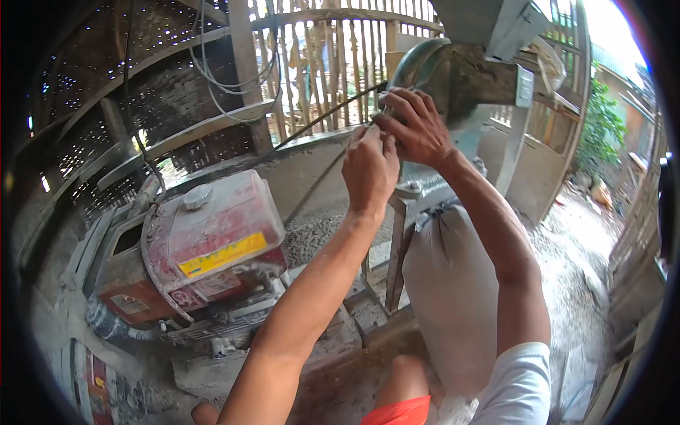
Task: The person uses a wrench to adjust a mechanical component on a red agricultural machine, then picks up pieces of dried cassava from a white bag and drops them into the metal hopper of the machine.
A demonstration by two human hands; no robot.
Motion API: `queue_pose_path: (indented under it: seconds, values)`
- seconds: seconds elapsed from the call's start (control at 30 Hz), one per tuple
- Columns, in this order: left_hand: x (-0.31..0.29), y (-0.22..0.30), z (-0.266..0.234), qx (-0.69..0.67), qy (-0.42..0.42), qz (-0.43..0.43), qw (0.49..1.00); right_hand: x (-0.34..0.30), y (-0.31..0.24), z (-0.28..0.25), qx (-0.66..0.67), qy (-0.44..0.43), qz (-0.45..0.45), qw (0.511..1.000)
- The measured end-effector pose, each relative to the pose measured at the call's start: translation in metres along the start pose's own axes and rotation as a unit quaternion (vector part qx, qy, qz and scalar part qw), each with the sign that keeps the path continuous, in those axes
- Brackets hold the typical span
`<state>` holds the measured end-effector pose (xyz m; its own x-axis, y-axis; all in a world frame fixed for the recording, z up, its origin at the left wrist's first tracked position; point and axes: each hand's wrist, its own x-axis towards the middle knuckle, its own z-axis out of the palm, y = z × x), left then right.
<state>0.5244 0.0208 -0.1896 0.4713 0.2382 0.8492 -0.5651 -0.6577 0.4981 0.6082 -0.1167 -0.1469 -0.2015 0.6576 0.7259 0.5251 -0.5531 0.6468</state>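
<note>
While both bare arms reach up to the machine, the left hand [370,170] and the right hand [418,131] meet at the left side of a dusty, rounded green-grey metal housing [419,64], above and slightly left of the near left corner of its dusty grey stand [398,248]. Left hand: fingers curled in, thumb and forefinger drawn close, tips right up against the other hand. Right hand: palm down, fingers bent and bunched over the left fingertips. Cannot tell whether anything small is pinched between them; fingers cover the spot. Housing sits on top of the stand, grey metal hopper [471,25] over it. Thin dark drive belt [319,123]: upper run slopes down left from beside the right fingertips, lower run passes behind the left hand toward the engine. Full whitish sack [450,304], neck gathered, hangs under the stand's top, right of the front leg, beneath the right forearm. Boxy red engine [205,227], dust-coated, pale round cap [198,197] on top, yellow label [222,255] on the near side, rests left of the stand on a grey, powdery base [205,375], well apart from both hands. Slatted bamboo wall [333,78] behind; looped grey cable [237,88] hangs beside the wooden post [246,64] at the slats' left edge.
</note>
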Motion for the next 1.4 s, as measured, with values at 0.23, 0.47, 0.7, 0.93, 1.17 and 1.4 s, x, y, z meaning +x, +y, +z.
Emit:
queue_pose_path:
  seconds: [0.23, 0.47, 0.7, 0.93, 1.17, 1.4]
  values:
    - [0.012, -0.005, 0.030, -0.051, 0.049, 0.038, 0.997, 0.002, 0.025, 0.013, 0.106, 0.060, -0.027, 0.992]
    - [0.047, 0.006, 0.021, 0.032, 0.047, 0.115, 0.992, 0.006, -0.025, 0.025, 0.121, 0.165, 0.235, 0.950]
    - [0.065, 0.011, 0.016, 0.086, 0.022, 0.208, 0.974, 0.021, -0.047, 0.036, 0.091, 0.213, 0.462, 0.856]
    - [0.006, -0.008, 0.027, -0.049, 0.093, 0.052, 0.993, 0.003, 0.018, 0.014, 0.121, 0.044, 0.015, 0.991]
    - [0.022, -0.005, 0.023, -0.014, 0.067, 0.080, 0.994, 0.006, -0.010, 0.023, 0.128, 0.105, 0.170, 0.972]
    - [0.069, 0.025, 0.007, 0.108, -0.044, 0.143, 0.983, 0.021, -0.044, 0.027, 0.128, 0.190, 0.454, 0.861]
